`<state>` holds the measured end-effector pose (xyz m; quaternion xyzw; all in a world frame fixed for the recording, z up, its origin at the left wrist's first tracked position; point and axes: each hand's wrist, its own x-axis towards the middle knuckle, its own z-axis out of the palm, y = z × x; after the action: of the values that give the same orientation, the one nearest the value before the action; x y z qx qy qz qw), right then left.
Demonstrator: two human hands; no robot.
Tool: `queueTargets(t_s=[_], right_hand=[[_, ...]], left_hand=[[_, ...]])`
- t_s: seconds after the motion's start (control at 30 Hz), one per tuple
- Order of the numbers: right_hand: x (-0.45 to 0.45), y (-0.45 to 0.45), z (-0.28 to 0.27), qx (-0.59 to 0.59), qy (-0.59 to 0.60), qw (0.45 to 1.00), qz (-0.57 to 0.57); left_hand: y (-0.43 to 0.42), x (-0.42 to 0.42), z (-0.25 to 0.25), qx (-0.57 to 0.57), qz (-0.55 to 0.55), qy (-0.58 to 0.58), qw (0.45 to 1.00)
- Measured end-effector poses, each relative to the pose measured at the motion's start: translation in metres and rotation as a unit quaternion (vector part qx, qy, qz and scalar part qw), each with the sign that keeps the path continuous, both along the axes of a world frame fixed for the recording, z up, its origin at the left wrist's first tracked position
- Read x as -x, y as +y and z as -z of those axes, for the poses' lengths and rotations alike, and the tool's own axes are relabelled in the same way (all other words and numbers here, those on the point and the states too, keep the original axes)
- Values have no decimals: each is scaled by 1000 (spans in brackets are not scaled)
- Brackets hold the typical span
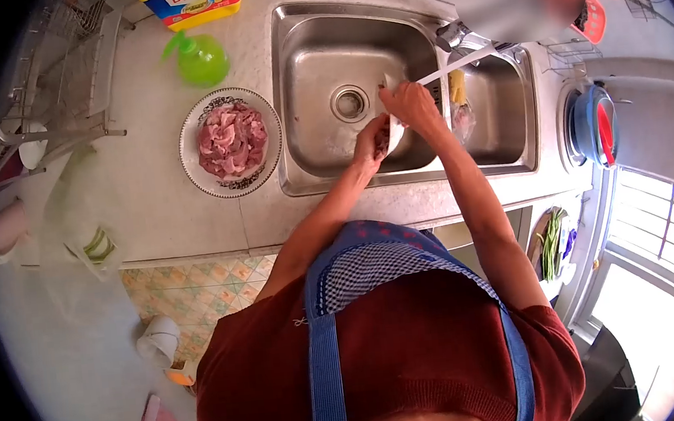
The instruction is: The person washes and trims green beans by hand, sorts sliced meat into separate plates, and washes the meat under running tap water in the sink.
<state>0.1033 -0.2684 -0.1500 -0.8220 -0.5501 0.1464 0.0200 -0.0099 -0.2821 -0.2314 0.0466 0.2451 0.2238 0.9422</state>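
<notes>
Over the right part of the large sink basin, my left hand is closed around something pale and dark whose shape I cannot make out. My right hand is closed just above it, close to the stream from the faucet. What my right hand holds, if anything, is hidden. A pale object shows between the hands. Left of the sink, a patterned plate holds pieces of raw meat.
A green pump bottle and a yellow and blue container stand behind the plate. The small basin has a yellow item at its left edge. Wire racks stand far left. A blue basin sits far right.
</notes>
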Motion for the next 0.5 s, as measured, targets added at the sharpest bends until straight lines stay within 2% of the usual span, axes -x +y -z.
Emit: queueTargets(t_s=[0.07, 0.1, 0.13, 0.17, 0.2, 0.23, 0.27, 0.3, 0.33, 0.37, 0.4, 0.47, 0.5], right_hand=[[-17, 9, 6, 44, -10, 999, -5], [-23, 13, 1, 83, 18, 996, -6], [-29, 14, -4, 121, 46, 992, -6], [-36, 9, -4, 121, 46, 992, -5], [-43, 4, -4, 121, 40, 990, -54], [-49, -2, -4, 120, 34, 987, -101], [-52, -12, -5, 119, 32, 988, -97], [-54, -24, -5, 89, 209, 971, 68], [-57, -33, -4, 52, 375, 897, 227], [-65, -44, 8, 38, 453, 855, 248], [-70, -53, 22, 33, 457, 853, 249], [-69, -65, 43, -2, 552, 780, 294], [-62, -71, 50, -46, 563, 756, 330]], left_hand=[[2, -1, -6, 49, 40, -77, 995], [3, -3, 6, 15, 35, -191, 981], [2, -7, 16, 16, 34, -192, 981], [6, -9, 9, 99, 37, -146, 984], [10, -12, 3, 179, 42, -100, 978], [15, -5, 8, 146, 67, -151, 975], [19, 1, 10, 146, 71, -152, 975], [23, 8, 11, 154, 51, -202, 966], [29, 15, 12, 160, 30, -251, 954], [34, 23, 15, 158, 34, -249, 955], [39, 33, 18, 144, 24, -263, 954], [49, 50, 22, 125, 19, -270, 954], [52, 58, 23, 137, 11, -271, 953]])
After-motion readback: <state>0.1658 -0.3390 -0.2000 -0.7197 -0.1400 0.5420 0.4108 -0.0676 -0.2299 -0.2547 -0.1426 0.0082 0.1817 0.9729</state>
